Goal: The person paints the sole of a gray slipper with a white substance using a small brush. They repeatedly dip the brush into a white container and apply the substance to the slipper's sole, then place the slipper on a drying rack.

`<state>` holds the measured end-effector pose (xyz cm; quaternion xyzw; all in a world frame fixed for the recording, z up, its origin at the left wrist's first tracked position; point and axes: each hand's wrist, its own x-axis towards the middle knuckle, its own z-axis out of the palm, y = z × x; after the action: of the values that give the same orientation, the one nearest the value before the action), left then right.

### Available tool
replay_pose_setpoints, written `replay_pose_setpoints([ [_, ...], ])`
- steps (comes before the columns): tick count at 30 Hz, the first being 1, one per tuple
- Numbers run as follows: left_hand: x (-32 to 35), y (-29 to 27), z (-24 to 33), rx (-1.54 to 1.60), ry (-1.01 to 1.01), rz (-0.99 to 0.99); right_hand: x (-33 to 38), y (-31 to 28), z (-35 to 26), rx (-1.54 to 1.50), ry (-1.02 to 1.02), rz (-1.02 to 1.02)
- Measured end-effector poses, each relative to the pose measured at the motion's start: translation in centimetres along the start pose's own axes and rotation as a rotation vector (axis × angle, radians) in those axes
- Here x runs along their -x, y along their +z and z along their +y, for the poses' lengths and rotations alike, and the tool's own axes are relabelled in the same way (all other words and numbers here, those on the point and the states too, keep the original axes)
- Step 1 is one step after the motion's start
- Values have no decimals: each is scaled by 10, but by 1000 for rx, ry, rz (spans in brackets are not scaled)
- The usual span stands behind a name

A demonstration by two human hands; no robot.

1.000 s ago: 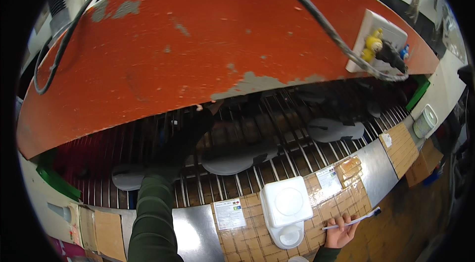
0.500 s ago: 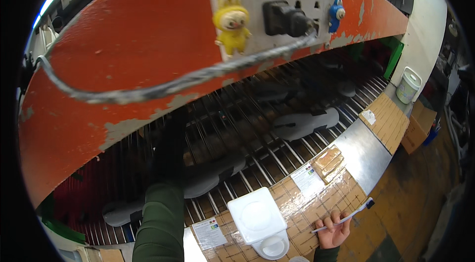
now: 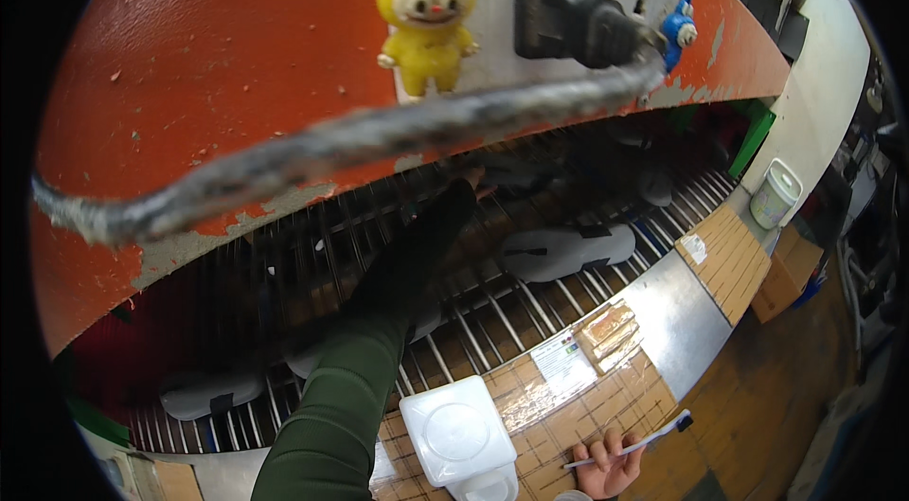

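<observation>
My left arm, in a dark green sleeve, reaches deep under the orange hood over a rack of metal rods (image 3: 478,297). In the shadow, my left hand (image 3: 479,183) is beside a dark sole-shaped piece (image 3: 516,172); its fingers are too dim to read. My right hand (image 3: 606,473), palm up at the bench's front edge, is closed around a white-handled toothbrush (image 3: 644,444) with dark bristles. Grey shoe soles with black patches lie on the rods: one sole (image 3: 568,253) right of my arm, another sole (image 3: 213,395) at the far left, and one partly behind my sleeve.
The orange hood (image 3: 237,56) carries a socket plate with a black plug (image 3: 578,23) and a thick cable crossing close in front. A yellow figurine (image 3: 431,18) is fixed there. A white square-lidded container (image 3: 457,430) stands on the cardboard-covered ledge (image 3: 530,406). A small bucket (image 3: 776,193) stands right.
My left arm has swung right and reaches farther in, so its hand now shows. The view has shifted closer to the hood. My right hand still holds the toothbrush.
</observation>
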<state>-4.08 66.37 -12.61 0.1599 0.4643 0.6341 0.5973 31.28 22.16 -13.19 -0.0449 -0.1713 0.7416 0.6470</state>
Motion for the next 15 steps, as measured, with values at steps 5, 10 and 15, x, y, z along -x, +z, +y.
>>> replay_pose_setpoints([
  [5, -36, -22, 44, 142, 146, 153, 1, -5, 1, 48, -44, 7],
  [10, 81, -111, 120, 47, 162, 184, 3, -28, -4, 48, -60, -55],
  [15, 368, -256, 134, 49, 377, 24, 0, -33, -7, 30, -67, -101],
])
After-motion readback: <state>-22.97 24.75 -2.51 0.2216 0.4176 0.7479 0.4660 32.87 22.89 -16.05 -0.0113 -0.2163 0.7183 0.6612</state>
